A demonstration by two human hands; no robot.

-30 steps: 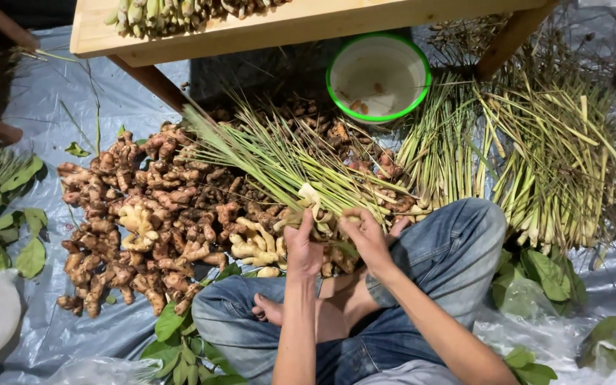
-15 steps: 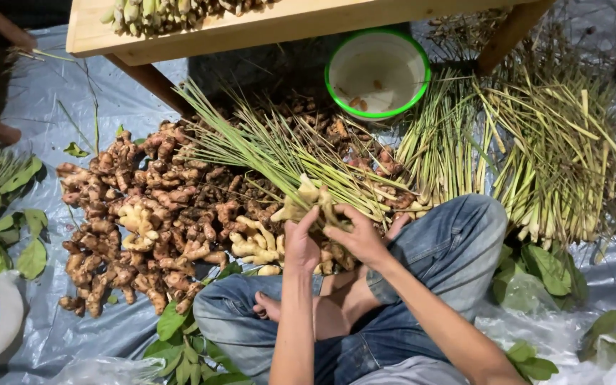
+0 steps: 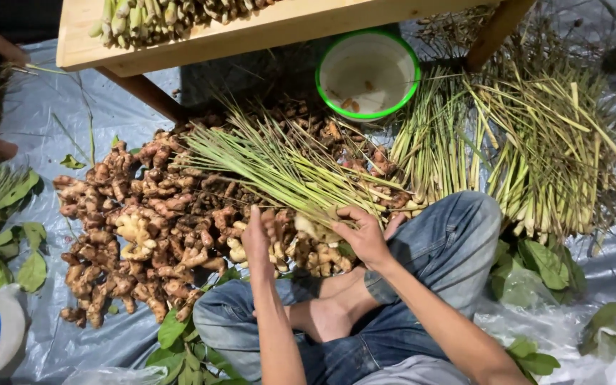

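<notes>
2 hands work over the root ends of one lemongrass bundle (image 3: 279,167), which lies slanted on top of the ginger pile (image 3: 144,228), its green tips pointing far left and its pale bases near the person's knee. the right hand (image 3: 366,235) is closed around these pale bases, fingers curled over them and thumb below. the left hand (image 3: 258,239) stands flat and upright just left of the bases, fingers straight and together; it holds nothing, and i cannot tell if the palm touches the stalk ends.

compared with 1 second ago, the left hand has opened: then both hands gripped the bundle closely together, now only the right keeps it. i judge that the stalks are being tapped or pushed level at the bottom, so the bundle looks almost gathered. the bundle itself has turned a little, the tips lying lower and more to the left than before.

nearby things did not move: the green-rimmed bowl (image 3: 368,71) far behind, the loose lemongrass heap (image 3: 536,150) at the right, the wooden table (image 3: 251,32) at the far side, green leaves (image 3: 1,242) at the left.
</notes>
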